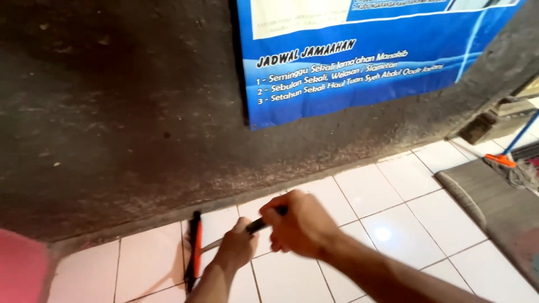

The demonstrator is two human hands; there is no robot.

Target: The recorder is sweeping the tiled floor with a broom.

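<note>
Both hands grip a long-handled floor tool. My right hand [300,224] is closed around the dark upper end of its handle [259,225]. My left hand [236,247] holds the shaft a little lower. The shaft runs down-left to a flat black and orange head [194,249], which rests on the white floor tiles [387,224] close to the foot of the dark rough wall [123,123].
A blue printed banner [359,56] hangs on the wall. A grey mat [499,207] lies on the tiles at the right, with a mop with an orange fitting and blue pole [508,157] beyond it. A pink object [19,269] sits at the lower left.
</note>
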